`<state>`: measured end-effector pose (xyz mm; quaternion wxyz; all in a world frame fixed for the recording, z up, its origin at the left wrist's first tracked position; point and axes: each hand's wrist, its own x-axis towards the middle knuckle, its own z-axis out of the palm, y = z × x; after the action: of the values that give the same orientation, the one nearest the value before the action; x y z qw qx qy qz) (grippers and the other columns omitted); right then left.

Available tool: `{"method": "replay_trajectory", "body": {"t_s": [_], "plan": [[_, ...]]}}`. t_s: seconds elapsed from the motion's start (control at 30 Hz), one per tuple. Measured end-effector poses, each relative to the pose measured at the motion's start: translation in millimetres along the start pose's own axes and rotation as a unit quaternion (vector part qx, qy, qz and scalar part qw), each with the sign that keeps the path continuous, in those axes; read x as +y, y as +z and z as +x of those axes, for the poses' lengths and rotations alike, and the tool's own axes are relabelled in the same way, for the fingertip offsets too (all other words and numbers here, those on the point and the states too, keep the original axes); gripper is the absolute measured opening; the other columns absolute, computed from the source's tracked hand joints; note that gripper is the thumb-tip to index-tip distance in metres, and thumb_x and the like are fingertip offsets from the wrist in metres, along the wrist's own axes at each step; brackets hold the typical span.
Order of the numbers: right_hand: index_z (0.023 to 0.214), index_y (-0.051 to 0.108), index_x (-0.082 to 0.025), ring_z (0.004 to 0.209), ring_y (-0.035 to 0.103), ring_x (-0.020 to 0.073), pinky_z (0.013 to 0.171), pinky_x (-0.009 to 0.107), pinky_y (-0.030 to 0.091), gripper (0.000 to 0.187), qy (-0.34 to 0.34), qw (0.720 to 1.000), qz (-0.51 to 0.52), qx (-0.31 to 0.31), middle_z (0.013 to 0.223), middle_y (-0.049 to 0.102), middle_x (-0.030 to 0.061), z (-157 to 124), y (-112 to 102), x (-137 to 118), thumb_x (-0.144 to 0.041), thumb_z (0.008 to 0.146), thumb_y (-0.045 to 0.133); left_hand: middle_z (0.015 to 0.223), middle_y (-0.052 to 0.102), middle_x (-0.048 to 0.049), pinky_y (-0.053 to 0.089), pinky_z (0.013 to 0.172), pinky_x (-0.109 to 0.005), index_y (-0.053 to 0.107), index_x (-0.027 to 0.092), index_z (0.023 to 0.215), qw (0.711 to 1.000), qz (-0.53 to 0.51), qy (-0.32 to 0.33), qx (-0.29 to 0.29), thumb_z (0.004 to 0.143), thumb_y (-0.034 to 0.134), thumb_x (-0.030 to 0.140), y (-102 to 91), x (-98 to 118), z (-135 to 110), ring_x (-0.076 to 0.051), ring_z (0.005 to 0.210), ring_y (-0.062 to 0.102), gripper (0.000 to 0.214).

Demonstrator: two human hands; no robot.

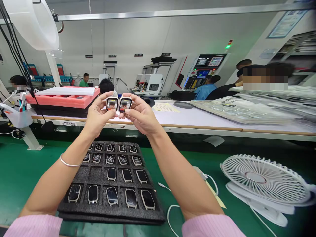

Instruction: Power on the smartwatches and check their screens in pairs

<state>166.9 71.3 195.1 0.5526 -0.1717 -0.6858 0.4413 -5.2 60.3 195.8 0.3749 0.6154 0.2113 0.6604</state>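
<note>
Both arms are stretched forward, raised over the green bench. My left hand [98, 113] pinches a smartwatch [112, 104] without a strap, its lit screen facing me. Close beside it, my right hand [143, 113] grips a second smartwatch [125, 104], whose screen is also lit with a similar picture. Below the hands lies a black foam tray [96, 210] with rows of watch bodies in square slots. Watches in the far rows show light lines on their screens; those nearer, such as one watch [148, 199], have dark screens. Two slots in the third row hold no watch.
A white fan [266, 179] stands at right, with white cables [170, 210] near it. Behind the tray runs a shelf [177, 120] bearing a red tray [66, 100] and plastic-wrapped sheets [242, 105]. A white holder [18, 115] stands left. Several people sit beyond.
</note>
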Motion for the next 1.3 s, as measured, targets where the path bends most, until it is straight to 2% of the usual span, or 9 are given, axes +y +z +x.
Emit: {"method": "replay_trajectory", "body": {"t_s": [0.17, 0.37, 0.57, 0.67, 0.8, 1.07, 1.3], "plan": [[0.123, 0.057, -0.026, 0.075, 0.065, 0.0139, 0.076, 0.034, 0.056, 0.052, 0.030, 0.998, 0.058, 0.010, 0.098, 0.066, 0.0001, -25, 7, 15, -0.021, 0.074, 0.071, 0.096, 0.070, -0.0011, 0.060, 0.072, -0.027, 0.065, 0.023, 0.118, 0.999, -0.004, -0.036, -0.009, 0.066, 0.080, 0.014, -4.0, -10, -24, -0.012, 0.074, 0.066, 0.054], [0.119, 0.057, -0.024, 0.068, 0.065, 0.0123, 0.069, 0.029, 0.054, 0.053, 0.109, 0.984, 0.137, 0.043, 0.087, 0.066, -0.0027, -76, 24, 60, -0.014, 0.068, 0.070, 0.109, 0.070, -0.0040, 0.060, 0.073, -0.025, 0.062, 0.019, 0.124, 0.990, 0.001, -0.144, -0.013, 0.068, 0.076, 0.013, -20.0, -35, -81, -0.010, 0.072, 0.067, 0.058], [0.116, 0.061, -0.024, 0.067, 0.067, 0.0143, 0.068, 0.031, 0.054, 0.050, 0.219, 0.954, 0.194, 0.061, 0.087, 0.070, -0.0013, -119, 35, 96, -0.016, 0.068, 0.072, 0.107, 0.071, -0.0054, 0.060, 0.067, -0.024, 0.063, 0.017, 0.121, 0.965, 0.022, -0.260, -0.007, 0.069, 0.078, 0.017, -35.4, -57, -124, -0.009, 0.067, 0.067, 0.054], [0.116, 0.061, -0.024, 0.066, 0.068, 0.0156, 0.068, 0.032, 0.055, 0.045, 0.257, 0.943, 0.203, 0.057, 0.085, 0.071, -0.0007, -128, 35, 105, -0.022, 0.073, 0.075, 0.105, 0.071, -0.0054, 0.058, 0.061, -0.023, 0.064, 0.016, 0.116, 0.957, 0.038, -0.289, 0.000, 0.070, 0.079, 0.021, -39.9, -66, -132, -0.009, 0.061, 0.067, 0.048], [0.115, 0.062, -0.023, 0.064, 0.069, 0.0145, 0.067, 0.032, 0.055, 0.039, 0.271, 0.939, 0.201, 0.061, 0.083, 0.071, -0.0012, -130, 32, 112, -0.028, 0.079, 0.076, 0.106, 0.072, -0.0058, 0.055, 0.055, -0.020, 0.066, 0.016, 0.112, 0.954, 0.049, -0.295, 0.005, 0.072, 0.079, 0.023, -41.3, -73, -134, -0.007, 0.057, 0.067, 0.043], [0.114, 0.061, -0.023, 0.062, 0.067, 0.0132, 0.064, 0.030, 0.053, 0.043, 0.274, 0.938, 0.206, 0.061, 0.083, 0.071, -0.0022, -132, 28, 118, -0.025, 0.075, 0.078, 0.110, 0.072, -0.0074, 0.062, 0.064, -0.027, 0.063, 0.017, 0.119, 0.949, 0.019, -0.315, 0.001, 0.074, 0.077, 0.024, -42.6, -78, -140, -0.013, 0.064, 0.073, 0.048], [0.111, 0.062, -0.022, 0.056, 0.063, 0.0121, 0.059, 0.029, 0.048, 0.037, 0.286, 0.942, 0.162, 0.072, 0.073, 0.066, -0.0039, -133, 29, 123, -0.033, 0.079, 0.076, 0.095, 0.072, -0.0032, 0.061, 0.059, -0.026, 0.064, 0.017, 0.114, 0.942, 0.021, -0.334, 0.009, 0.076, 0.076, 0.027, -43.8, -82, -142, -0.014, 0.059, 0.073, 0.041]]}}
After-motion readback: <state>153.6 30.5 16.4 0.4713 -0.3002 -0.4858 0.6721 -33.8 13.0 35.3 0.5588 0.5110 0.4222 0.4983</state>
